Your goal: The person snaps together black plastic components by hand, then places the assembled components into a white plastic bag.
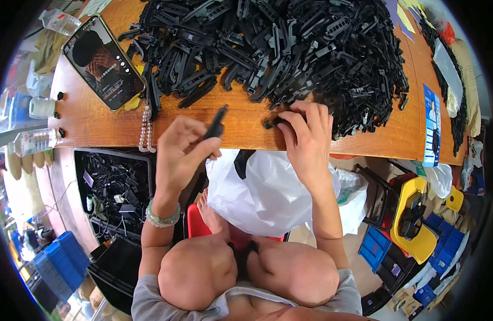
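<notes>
Fingers of my left hand (181,152) are curled closed around one narrow black plastic clip (216,125), which sticks up and to the right out of the grip, tilted, with its upper end above the front part of the wooden table (96,120). Fingers of my right hand (306,140) are bent down and pinch a second small black plastic piece (272,122) that lies on the table near its front edge; only the left end of this piece shows from under the fingertips, so I cannot tell its full shape. The two hands are near each other but apart.

Just behind the right hand, a big heap of black plastic clips (278,48) covers most of the far side of the table, and my fingertips almost touch its front border. At the left of the heap a phone (103,63) lies flat and tilted, with its screen lit. A string of pale beads (146,128) lies beside it and hangs over the table edge. On my left wrist I wear a light green bead bracelet (163,216).

Below the table edge, between my hands and my bare knees, sits a white plastic bag (262,192). At the left, under the table, a black crate (115,187) holds cables and small parts. At the right stands a yellow chair (415,214).
</notes>
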Motion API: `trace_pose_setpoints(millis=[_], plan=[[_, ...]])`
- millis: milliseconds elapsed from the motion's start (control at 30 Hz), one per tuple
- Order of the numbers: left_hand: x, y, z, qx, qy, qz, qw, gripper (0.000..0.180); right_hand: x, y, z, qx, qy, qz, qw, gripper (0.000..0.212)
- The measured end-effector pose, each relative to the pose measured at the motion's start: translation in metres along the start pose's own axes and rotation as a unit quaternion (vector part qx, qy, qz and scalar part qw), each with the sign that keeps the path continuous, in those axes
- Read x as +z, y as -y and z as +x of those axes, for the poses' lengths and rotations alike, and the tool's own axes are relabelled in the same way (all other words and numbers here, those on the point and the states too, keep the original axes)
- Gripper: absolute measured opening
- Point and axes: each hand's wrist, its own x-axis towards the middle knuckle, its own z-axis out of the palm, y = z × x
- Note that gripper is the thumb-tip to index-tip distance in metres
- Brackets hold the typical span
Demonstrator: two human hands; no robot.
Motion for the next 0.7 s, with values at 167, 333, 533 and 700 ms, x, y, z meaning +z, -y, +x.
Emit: trace_pose_setpoints(millis=[167, 333, 533, 700], plan=[[0.009, 0.012, 0.009, -0.063, 0.110, -0.097, 0.987, 0.021, 0.009, 0.003, -0.002, -0.036, 0.014, 0.001, 0.999, 0.030], [0.010, 0.022, 0.014, -0.091, 0.108, -0.149, 0.979, 0.024, 0.013, 0.002, -0.005, -0.043, -0.019, 0.013, 0.999, 0.030], [0.011, 0.017, 0.012, -0.088, 0.054, -0.153, 0.983, 0.027, 0.007, 0.009, -0.011, -0.052, -0.003, 0.054, 0.997, 0.027], [0.020, 0.005, 0.007, -0.135, 0.129, -0.053, 0.981, 0.026, -0.008, 0.024, -0.017, 0.057, 0.066, 0.411, 0.908, 0.017]])
